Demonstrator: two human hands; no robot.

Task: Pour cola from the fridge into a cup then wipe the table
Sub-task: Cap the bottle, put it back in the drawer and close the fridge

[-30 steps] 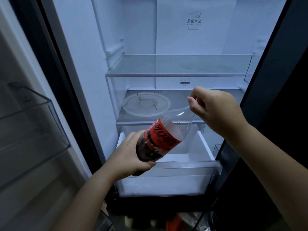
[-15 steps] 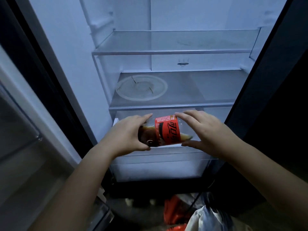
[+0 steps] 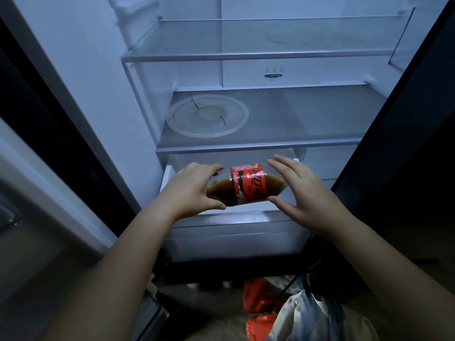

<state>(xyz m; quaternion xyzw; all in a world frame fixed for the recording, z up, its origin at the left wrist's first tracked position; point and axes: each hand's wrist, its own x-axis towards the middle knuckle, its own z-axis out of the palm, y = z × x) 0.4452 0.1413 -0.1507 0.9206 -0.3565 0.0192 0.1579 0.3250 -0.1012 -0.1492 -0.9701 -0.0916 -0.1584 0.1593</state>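
Observation:
A cola bottle (image 3: pixel 248 187) with a red label lies on its side, held level just above the open clear drawer (image 3: pixel 234 216) at the bottom of the fridge. Dark cola pools along its lower side. My left hand (image 3: pixel 192 190) grips the bottle's base end, fingers over the top and thumb underneath. My right hand (image 3: pixel 305 193) brackets the neck end with nearly straight fingers above and the thumb touching below the label. The cap is hidden behind that hand. No cup or table is in view.
A round clear plate (image 3: pixel 208 116) lies on the glass shelf (image 3: pixel 258 146) right above the drawer; another glass shelf (image 3: pixel 246 55) is higher. The open fridge door (image 3: pixel 37 217) stands at my left. Red and pale bags (image 3: pixel 263 301) lie on the floor below.
The bottle went from tilted, neck up, to lying level and lower over the drawer. My right hand left the cap and moved to the bottle's shoulder. My left hand kept its grip.

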